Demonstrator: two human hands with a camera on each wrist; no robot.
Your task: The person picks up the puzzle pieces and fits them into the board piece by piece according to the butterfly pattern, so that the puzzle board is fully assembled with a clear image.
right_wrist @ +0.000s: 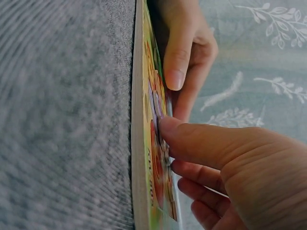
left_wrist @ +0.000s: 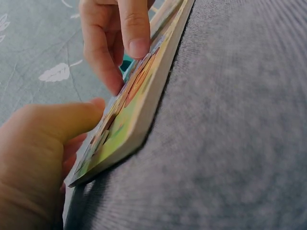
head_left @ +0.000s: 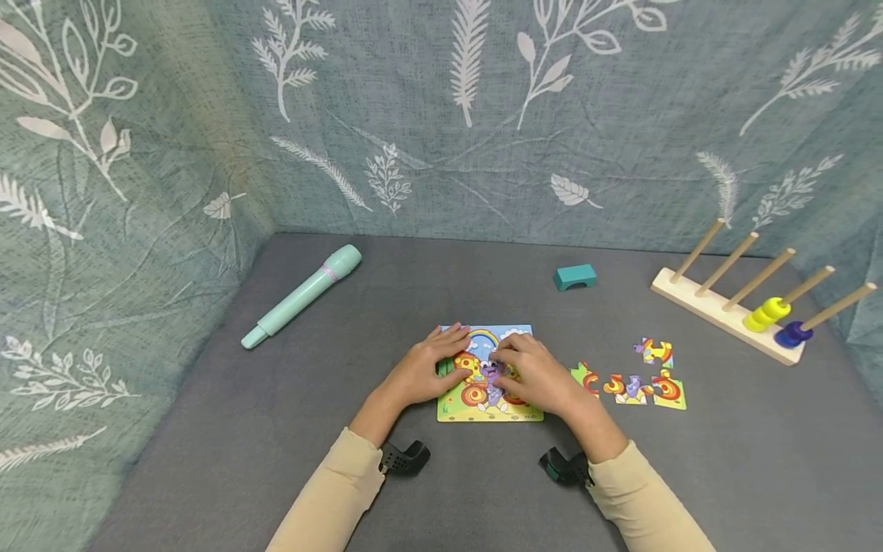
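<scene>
A wooden puzzle board [head_left: 458,416] with a butterfly and rainbow picture lies flat at the middle of the table. My left hand [head_left: 431,364] rests on its left side, fingers spread along the upper left and the thumb on the picture. On the right side my right hand [head_left: 538,376] bends over the board, its thumb and fingers pinching a purple face puzzle piece [head_left: 491,369]. In the right wrist view the thumb [right_wrist: 192,139] touches the purple part, where pieces sit slightly raised. The right hand hides part of the right wing.
Several loose puzzle pieces [head_left: 667,391] lie right of the board, one partly behind the right hand. A teal block [head_left: 575,277] stands behind. Far right is a wooden peg stand [head_left: 717,310] with yellow and blue beads. A mint-green tube [head_left: 300,297] lies at left.
</scene>
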